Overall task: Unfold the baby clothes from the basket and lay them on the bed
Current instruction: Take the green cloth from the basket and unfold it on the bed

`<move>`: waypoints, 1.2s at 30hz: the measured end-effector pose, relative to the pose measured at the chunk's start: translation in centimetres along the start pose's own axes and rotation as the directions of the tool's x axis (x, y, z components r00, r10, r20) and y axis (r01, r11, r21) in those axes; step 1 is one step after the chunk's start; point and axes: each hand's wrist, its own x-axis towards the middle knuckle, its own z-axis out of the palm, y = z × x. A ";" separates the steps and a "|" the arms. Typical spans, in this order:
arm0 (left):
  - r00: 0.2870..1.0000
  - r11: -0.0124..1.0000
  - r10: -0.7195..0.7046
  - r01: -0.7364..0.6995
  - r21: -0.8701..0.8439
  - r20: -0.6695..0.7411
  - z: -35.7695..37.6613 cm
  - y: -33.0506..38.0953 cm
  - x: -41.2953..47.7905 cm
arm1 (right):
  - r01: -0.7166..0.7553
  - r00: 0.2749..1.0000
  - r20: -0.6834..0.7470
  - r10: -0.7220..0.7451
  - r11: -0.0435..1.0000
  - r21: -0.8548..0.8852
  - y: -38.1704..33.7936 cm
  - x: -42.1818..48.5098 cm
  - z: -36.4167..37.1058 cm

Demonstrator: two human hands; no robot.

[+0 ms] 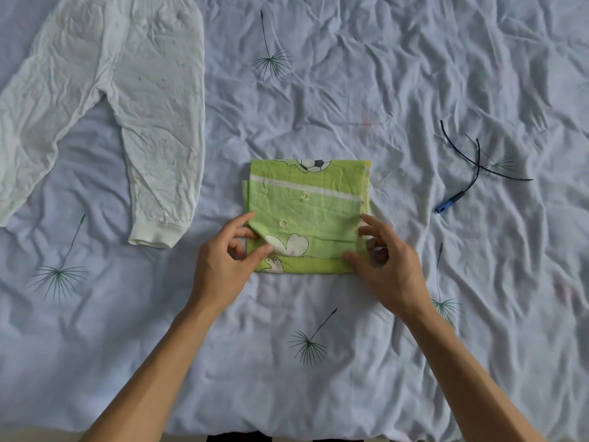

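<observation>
Only the head view to go on here. The green shirt sits folded in a neat square on the bed, right between my two hands and just past the fingertips. Left hand has thumb and forefinger pinched on the near-left corner, where a flap is already lifting. Right hand is at the near-right edge, fingers spread apart, tips touching the cloth but I can't tell if they've actually clamped anything. The top layer's free edge runs left to right, just above the near hem, so to me the next move looks like peeling that layer up and away from me. Both hands are about equally close, the left has the better bite.

Count: one folded green shirt, one pair of white pants already spread flat well off to the left of the left hand, one black cable with a blue plug off to the right. Basket isn't in view.
</observation>
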 end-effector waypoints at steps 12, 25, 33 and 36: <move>1.000 0.999 0.016 -0.016 -0.030 -0.009 0.1 1.4 3.4 | 0.014 0.999 -0.039 -0.013 0.999 0.033 -1.4 3.1 0.7; 0.949 0.953 -0.158 0.219 -0.211 0.271 -0.1 3.7 6.3 | 0.040 0.999 -0.035 -0.041 0.999 -0.006 -0.6 1.2 0.6; 0.925 0.791 -0.072 0.280 -0.544 0.372 -0.2 6.8 10.0 | 0.026 0.999 -0.049 -0.016 0.977 0.211 -2.3 1.3 0.5; 0.925 0.758 -0.095 0.307 -0.575 0.368 -0.5 7.4 11.2 | -0.089 0.988 0.148 0.053 0.965 0.246 -2.4 1.7 0.6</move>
